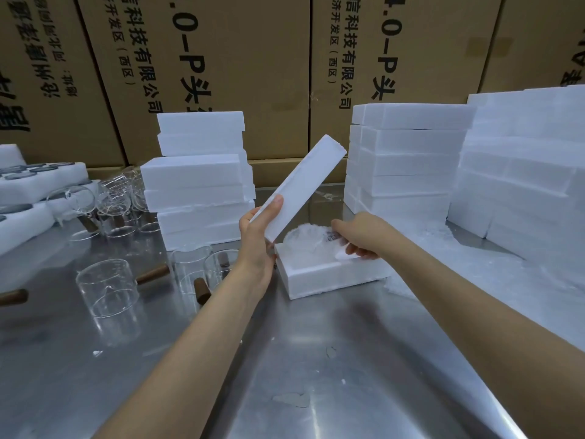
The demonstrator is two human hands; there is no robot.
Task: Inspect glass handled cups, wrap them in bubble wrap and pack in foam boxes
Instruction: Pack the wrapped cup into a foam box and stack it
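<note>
nearest, unwrapped glass cups (106,291) stand on the steel table (316,359); the open foam box (329,274) holds the bubble-wrapped cup (308,245), right hand (361,237) pinching the wrap in; just above-left, left hand (256,239) grips the foam lid (300,190), long axis tilted up-right, nearer for closing

Warehouse packing station, printed cardboard cartons (221,74) stacked behind, white foam boxes (408,160) piled on steel table (316,359)
</note>
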